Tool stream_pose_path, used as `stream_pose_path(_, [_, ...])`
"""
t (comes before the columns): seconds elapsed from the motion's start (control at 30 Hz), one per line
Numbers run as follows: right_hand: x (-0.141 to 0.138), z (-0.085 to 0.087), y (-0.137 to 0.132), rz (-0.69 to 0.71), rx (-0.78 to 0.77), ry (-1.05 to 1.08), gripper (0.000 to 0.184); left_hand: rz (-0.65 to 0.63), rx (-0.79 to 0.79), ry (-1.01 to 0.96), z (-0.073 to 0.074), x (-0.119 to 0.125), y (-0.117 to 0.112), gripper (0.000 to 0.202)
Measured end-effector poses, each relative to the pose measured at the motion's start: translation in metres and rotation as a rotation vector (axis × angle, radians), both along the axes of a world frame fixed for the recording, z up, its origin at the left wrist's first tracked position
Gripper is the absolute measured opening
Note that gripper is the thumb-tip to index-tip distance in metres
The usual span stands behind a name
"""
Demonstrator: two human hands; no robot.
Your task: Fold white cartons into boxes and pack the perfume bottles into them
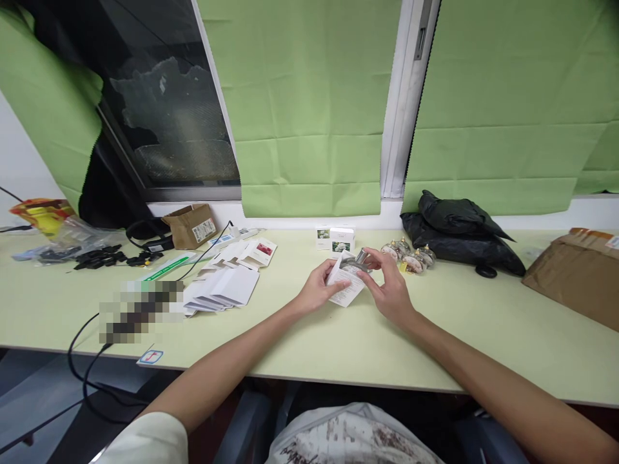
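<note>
My left hand (316,288) grips a small white carton (346,285) with printed text, holding it tilted just above the pale green table (309,341). My right hand (389,287) is curled at the carton's upper end, its fingertips pinched on a small shiny round jar (360,259) at the carton's opening. Whether the jar is partly inside the carton I cannot tell. Right of my hands stand several similar small jars (410,256) in a row. Two upright white boxes (336,239) with flower pictures stand just behind my hands.
A pile of flat white cartons (227,283) lies to the left. A black plastic bag (457,235) sits at the back right, a brown cardboard box (578,274) at far right. A small cardboard box (191,225), black cables (145,241) and a pixelated patch (140,309) are on the left.
</note>
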State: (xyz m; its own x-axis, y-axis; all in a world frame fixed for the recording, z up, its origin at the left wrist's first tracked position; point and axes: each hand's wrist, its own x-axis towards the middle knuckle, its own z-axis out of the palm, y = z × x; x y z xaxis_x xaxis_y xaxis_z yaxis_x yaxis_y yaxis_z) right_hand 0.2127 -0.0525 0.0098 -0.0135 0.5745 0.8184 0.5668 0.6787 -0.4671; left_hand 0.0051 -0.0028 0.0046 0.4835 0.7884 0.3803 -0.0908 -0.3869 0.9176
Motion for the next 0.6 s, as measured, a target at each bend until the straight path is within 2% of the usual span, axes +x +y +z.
stream_pose_path(0.2, [0.0008,-0.001,-0.001,-0.017,0.017,-0.02,0.044,-0.001,-0.014,-0.008,0.0017,0.0014,-0.001,0.056])
stream_pose_path(0.4, [0.0008,-0.0016,-0.0013,-0.012,0.076,-0.119,0.033,0.007,0.008,0.009,0.0004,0.0007,0.0009,0.055])
stream_pose_path(0.6, [0.0013,-0.0057,0.0025,-0.027,0.088,-0.166,0.032,-0.002,0.003,0.005,-0.0015,0.0002,0.0026,0.053])
